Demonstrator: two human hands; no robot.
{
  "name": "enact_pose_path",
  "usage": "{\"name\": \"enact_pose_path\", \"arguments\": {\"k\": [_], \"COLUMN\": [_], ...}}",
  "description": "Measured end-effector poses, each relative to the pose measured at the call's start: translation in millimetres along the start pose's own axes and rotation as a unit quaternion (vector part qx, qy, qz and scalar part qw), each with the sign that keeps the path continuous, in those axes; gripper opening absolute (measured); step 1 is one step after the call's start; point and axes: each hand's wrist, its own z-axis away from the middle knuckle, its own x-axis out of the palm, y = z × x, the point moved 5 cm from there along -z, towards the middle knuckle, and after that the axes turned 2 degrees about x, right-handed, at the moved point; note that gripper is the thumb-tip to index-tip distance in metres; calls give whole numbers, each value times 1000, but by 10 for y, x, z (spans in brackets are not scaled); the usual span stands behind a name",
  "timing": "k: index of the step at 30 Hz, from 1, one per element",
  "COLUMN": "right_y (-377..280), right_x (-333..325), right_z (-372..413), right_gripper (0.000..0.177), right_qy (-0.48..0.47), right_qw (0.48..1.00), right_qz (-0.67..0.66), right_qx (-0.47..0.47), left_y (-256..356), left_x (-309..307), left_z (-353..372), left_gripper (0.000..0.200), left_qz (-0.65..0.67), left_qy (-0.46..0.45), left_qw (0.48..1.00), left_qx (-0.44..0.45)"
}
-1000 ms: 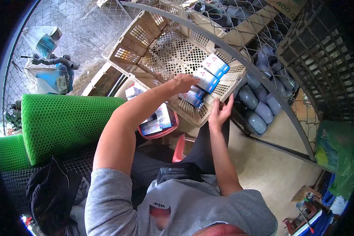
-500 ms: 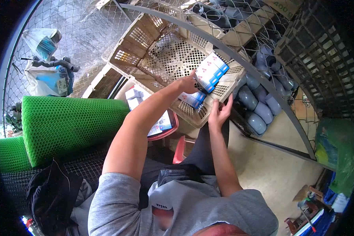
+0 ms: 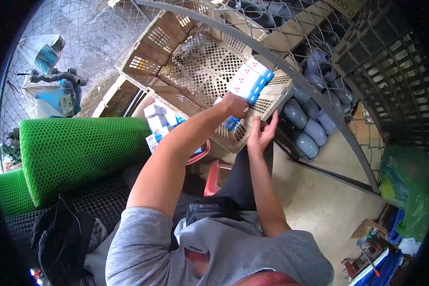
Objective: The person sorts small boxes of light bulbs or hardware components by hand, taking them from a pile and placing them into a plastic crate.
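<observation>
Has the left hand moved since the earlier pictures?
Yes: against the crate, the left hand has shifted right and down in view, toward the right hand.

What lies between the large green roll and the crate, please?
In the head view, a red tub of small boxes lies between the roll and the crate, partly hidden by the left arm.

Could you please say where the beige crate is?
The beige crate is at upper centre in the head view, left hand at the boxes inside, right hand at its right rim.

A beige crate point(image 3: 196, 66) carries white-and-blue boxes point(image 3: 249, 80) in a row.
</observation>
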Motion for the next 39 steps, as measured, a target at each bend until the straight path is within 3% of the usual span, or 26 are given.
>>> {"name": "enact_pose_path", "arguments": {"k": [3,7,10,12,14,16,17,19,20,22,24,25,27,30,32,33,34,36,37,39], "right_y": [-65,-28,-42,-20,-47,-57,-70,-45,-65,-50,-30,-63,-77,-81,-119,-125,-151,-187,-155,-126], "right_x": [58,71,38,21,22,4,13,0,8,1,-5,1,1,19,45,62,75,99,85,60], "right_z": [43,63,39,14,-8,-4,-26,-10,-38,-38,-35,-45,-40,-56,-33,-33,-20,-9,-24,-43], "right_gripper": [70,71,70,69,67,72,72,72,72,71,71,69,68,67,66,66,66,65,64,65], "right_qy": [-20,-20,-10,-1,9,-15,-9,-14,-8,-10,-3,-7,-9,-24,-15,-17,-20,-11,-16,-16], "right_qw": [1000,1000,1000,1000,1000,1000,1000,1000,1000,1000,1000,1000,1000,999,1000,1000,1000,1000,1000,1000], "right_qz": [-2,-12,-8,-15,6,1,4,9,9,12,3,24,24,29,27,8,11,8,-4,0], "right_qx": [15,7,-15,27,-8,10,-7,6,-1,19,27,6,11,-11,-1,3,3,18,13,10], "left_y": [-58,-240,-270,-267,-286,-277,-494,-321,-382,-468,-796,-965,-1398,-1963,-2057,-2156,-2152,-2026,-1918,-1720], "left_x": [11,123,141,-2,-84,-153,195,-731,-876,-1154,-1006,-864,-329,574,1064,1392,1642,1972,2032,2158], "left_z": [65,-98,-251,-122,-99,4,-476,911,1188,1966,2533,2786,3021,2915,2774,2633,2520,2375,2383,2308], "left_gripper": [47,47,51,49,48,49,51,61,58,44,35,31,25,21,30,37,42,55,55,72], "left_qz": [-10,60,100,57,34,11,-34,152,232,335,474,538,549,474,372,383,401,289,292,165], "left_qy": [71,68,27,-6,-12,-86,-87,24,121,295,454,520,589,596,531,536,448,432,433,338], "left_qw": [996,994,991,997,998,992,978,987,960,888,741,654,592,622,723,715,751,813,812,881], "left_qx": [53,66,82,48,47,93,188,47,100,112,142,112,-23,-181,-237,-236,-272,-262,-262,-286]}}
